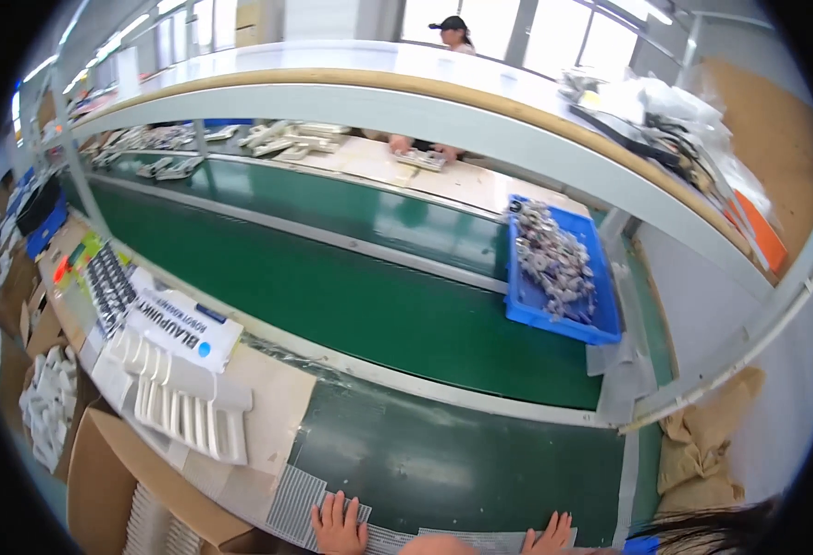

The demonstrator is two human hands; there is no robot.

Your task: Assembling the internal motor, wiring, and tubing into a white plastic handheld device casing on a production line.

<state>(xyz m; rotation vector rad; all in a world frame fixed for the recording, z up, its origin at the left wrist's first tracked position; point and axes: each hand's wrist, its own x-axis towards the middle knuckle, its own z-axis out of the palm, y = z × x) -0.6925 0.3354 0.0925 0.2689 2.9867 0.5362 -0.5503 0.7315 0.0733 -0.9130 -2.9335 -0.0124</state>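
Note:
My left hand [340, 524] lies flat with fingers spread at the near edge of the dark green work surface [462, 462]. It rests on or beside a grey striped strip [297, 495] that runs along that edge. Further right, my right hand [550, 535] also lies palm down, fingers stretched out, by the same edge. Neither hand holds anything. To the left of my left hand sits a row of white plastic parts [184, 412], with a white printed sheet or bag [184, 324] just behind it.
A green conveyor belt [360, 296] crosses ahead, under a raised shelf [351, 97]. A blue bin [608, 310] of small parts stands at its right. Across it, another person's hands [425, 151] handle a light part. An open cardboard box [115, 472] stands lower left.

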